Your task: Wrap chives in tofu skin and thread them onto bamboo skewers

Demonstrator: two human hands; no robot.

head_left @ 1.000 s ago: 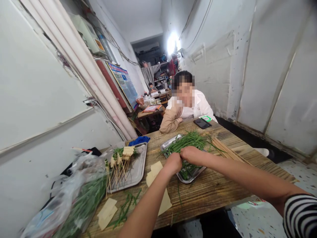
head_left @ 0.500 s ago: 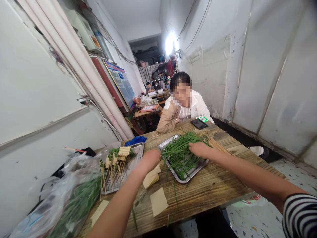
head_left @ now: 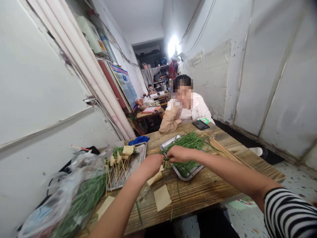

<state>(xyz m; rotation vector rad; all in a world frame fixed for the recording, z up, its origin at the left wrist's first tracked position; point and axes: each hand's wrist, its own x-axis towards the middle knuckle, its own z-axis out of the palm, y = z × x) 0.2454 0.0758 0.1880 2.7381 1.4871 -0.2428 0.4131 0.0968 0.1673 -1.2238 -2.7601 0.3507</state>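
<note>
Chives (head_left: 189, 141) lay heaped on a metal tray (head_left: 182, 174) near the middle of the wooden bench (head_left: 210, 191), and the right hand (head_left: 178, 153) rested on the near edge of the heap with its fingers curled down into the green stalks, pinching a few of them. Just beside it, the left hand (head_left: 151, 164) was closed over a pale yellow tofu sheet (head_left: 155, 178), whose folded edge stuck out under the knuckles; how tightly the fingers gripped could not be told from behind. The two hands were close together, at the tray's left corner.

On the bench in front of the left arm lay a loose square sheet (head_left: 162, 197), with another sheet (head_left: 105, 206) farther left near the bench edge and a few stray chive stalks between them. A second tray (head_left: 138, 159) to the left held finished skewers (head_left: 119, 162), tofu rolls with chives on bamboo sticks, fanned out. A plastic bag of more chives (head_left: 76, 205) sprawled at the near left corner. Bare bamboo skewers (head_left: 224, 150) lay in a bundle to the right of the chive tray. At the far end sat a person in a white jacket (head_left: 188, 110), arms folded on the bench, with a dark phone (head_left: 200, 124) beside them.
</note>
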